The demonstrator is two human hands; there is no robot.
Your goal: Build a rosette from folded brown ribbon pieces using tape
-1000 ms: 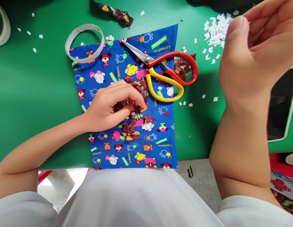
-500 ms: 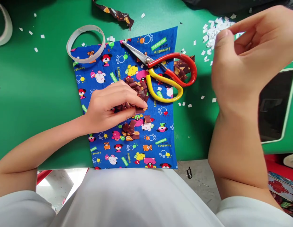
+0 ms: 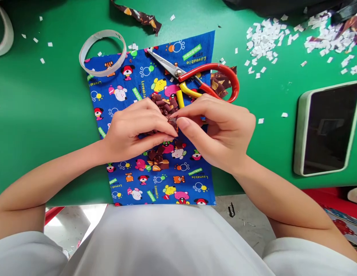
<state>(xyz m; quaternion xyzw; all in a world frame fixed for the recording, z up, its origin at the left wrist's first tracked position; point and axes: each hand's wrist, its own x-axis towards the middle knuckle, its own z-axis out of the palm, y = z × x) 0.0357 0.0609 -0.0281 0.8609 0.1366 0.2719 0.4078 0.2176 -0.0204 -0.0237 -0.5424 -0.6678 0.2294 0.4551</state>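
Scraps (image 3: 164, 105) under and beside the fingers (image 3: 155, 123)

Illumination bright and diffuse; surface (image 3: 48, 115) evenly lit, floor (image 3: 69, 226) glaring at eight o'clock, phone screen (image 3: 329, 130) faintly reflective at three, centre sharp, sleeves (image 3: 25, 253) stretched at seven-to-eight.

Your pieces (image 3: 165, 106) are small, flat, mostly four-sided bits, dark brown with tan-orange patches. Most are in a loose heap on the blue cloth (image 3: 167, 178), overlapping at odd angles, its near left part hidden under your left hand (image 3: 135, 132). The fingertips of your right hand (image 3: 221, 130) meet the heap's right side; you can't tell whether they grip a piece. Nearer you lies a smaller cluster, with one piece just to its right.
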